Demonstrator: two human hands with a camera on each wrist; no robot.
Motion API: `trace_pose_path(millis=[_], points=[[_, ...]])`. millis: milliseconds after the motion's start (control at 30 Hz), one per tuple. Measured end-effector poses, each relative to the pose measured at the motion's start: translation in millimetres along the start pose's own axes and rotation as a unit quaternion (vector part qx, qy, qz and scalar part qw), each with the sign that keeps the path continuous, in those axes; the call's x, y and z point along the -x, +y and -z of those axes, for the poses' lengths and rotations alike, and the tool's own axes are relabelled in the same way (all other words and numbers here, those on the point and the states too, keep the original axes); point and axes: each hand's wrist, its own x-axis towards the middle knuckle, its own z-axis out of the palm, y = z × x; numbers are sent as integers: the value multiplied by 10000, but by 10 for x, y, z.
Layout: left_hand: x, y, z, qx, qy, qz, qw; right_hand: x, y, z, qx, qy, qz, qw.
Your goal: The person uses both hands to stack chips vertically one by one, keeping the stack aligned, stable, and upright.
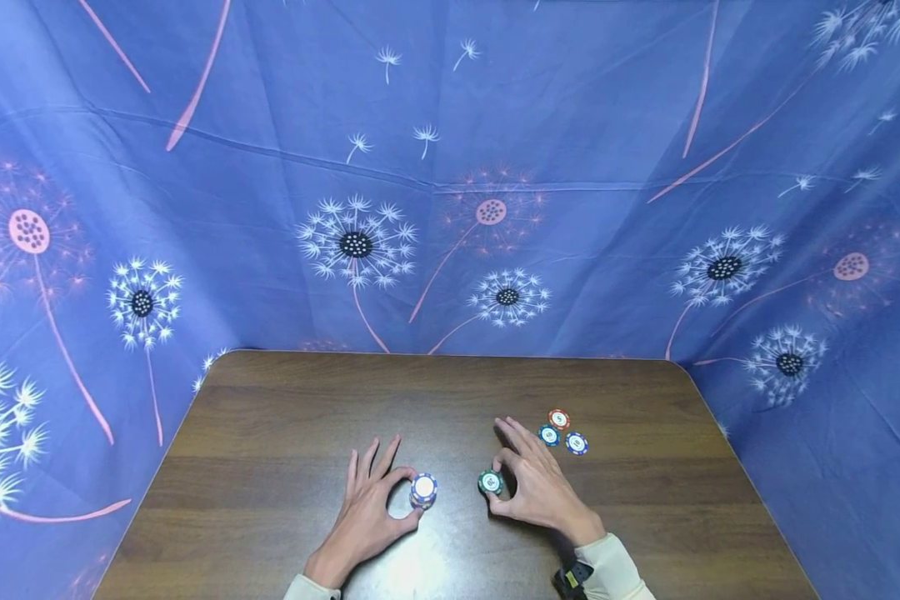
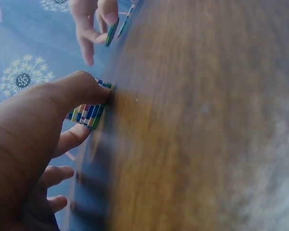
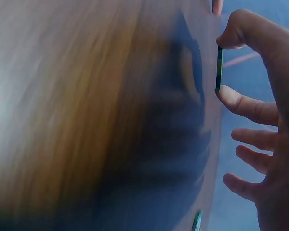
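Observation:
My left hand (image 1: 367,517) pinches a stack of poker chips (image 1: 423,490) between thumb and forefinger, its other fingers spread. A blue-and-white chip tops the stack; the left wrist view shows the many-coloured edges of the stacked chips (image 2: 86,113). To the right, my right hand (image 1: 536,483) pinches a single green poker chip (image 1: 490,482) by its rim with thumb and forefinger. In the right wrist view this green chip (image 3: 219,69) appears edge-on, raised above the tabletop. The other right fingers (image 3: 253,139) reach out loosely, away from the chip.
Beyond the right hand lie three loose chips: a red one (image 1: 558,419), a teal-blue one (image 1: 548,435) and a blue one (image 1: 577,443). The brown wooden table (image 1: 307,400) ends at a blue dandelion-print cloth (image 1: 420,108) behind and at the sides.

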Motion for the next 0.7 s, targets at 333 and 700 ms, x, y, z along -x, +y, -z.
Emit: trace_pose_path(millis=[333, 700], points=[[-17, -8, 4, 37, -101, 36, 9999, -272, -295, -129, -99, -283, 369, 9989], [-25, 12, 38, 28, -219, 129, 9997, -482, -500, -135, -153, -553, 484, 9972]])
